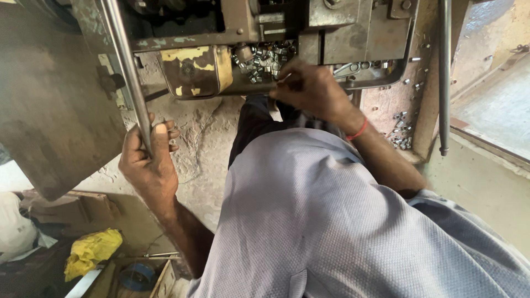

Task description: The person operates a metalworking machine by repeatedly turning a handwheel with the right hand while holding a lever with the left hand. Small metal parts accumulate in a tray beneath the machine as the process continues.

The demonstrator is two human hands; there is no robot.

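We are holding a long metal bar (128,66) tight in our left hand (148,160), with the fingers wrapped all the way around it. The bar is running up to the big, worn machine (353,33). Our right hand (312,91) is reaching into the tray (381,84) at the front of the machine, right beside a heap of small shiny metal pieces (264,59). The fingers are curled down over the heap, so we cannot tell if they are pinching a piece or not.

We are thinking about what could go wrong. If we are pulling the bar while our right hand is sitting in there, the machine could come down and squash our fingers. A small piece could be sitting crooked and could jam or fly out. The heap is piled high, so a bump could be knocking pieces off the edge, and some small pieces (402,137) are already lying loose on the ledge to the right. Our shirt (331,221) is hanging near the machine, so it could be catching too.
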